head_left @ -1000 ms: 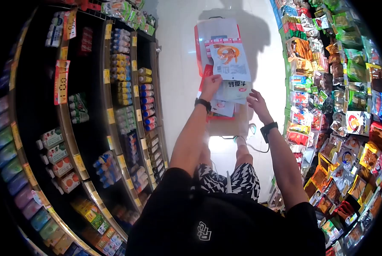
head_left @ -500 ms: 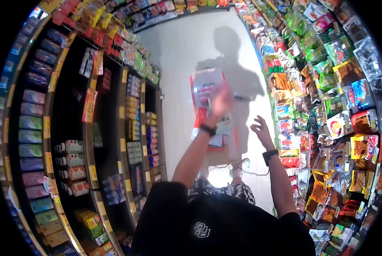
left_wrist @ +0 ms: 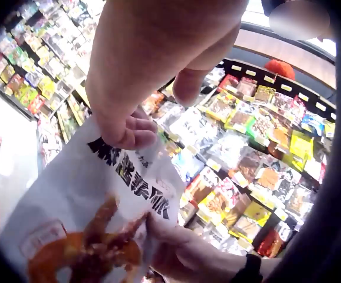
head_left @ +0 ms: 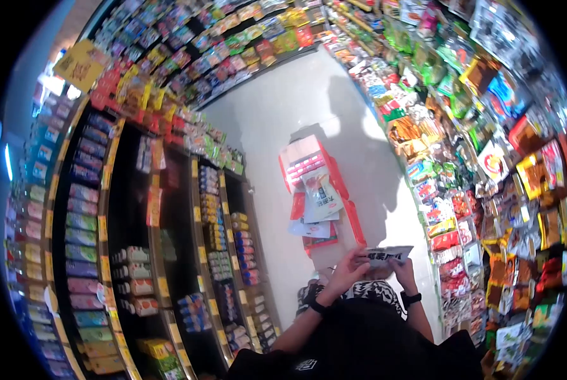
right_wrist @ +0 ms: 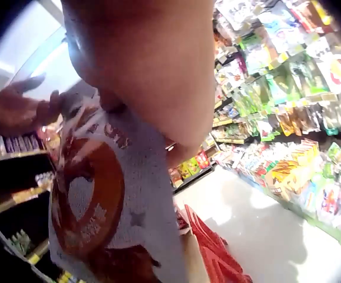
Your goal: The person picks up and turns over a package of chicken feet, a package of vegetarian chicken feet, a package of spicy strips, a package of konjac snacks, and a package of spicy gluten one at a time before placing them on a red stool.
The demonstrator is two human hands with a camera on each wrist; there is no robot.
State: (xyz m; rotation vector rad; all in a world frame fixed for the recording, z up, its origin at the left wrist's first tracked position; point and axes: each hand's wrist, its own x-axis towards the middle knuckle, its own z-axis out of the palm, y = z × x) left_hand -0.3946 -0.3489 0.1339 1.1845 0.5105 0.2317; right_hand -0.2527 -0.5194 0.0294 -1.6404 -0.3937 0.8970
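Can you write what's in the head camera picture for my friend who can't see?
A person's left hand and right hand hold a white packet with dark lettering in a shop aisle. Ahead on the floor, a red-edged container holds more packets. Shelves at left hold bottles and packs; colourful bags fill the right.

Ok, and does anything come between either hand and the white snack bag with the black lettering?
Nothing visible does. In the left wrist view, the left hand has its fingers directly on the snack bag near one end of the lettering, and the right hand grips it near the other end.
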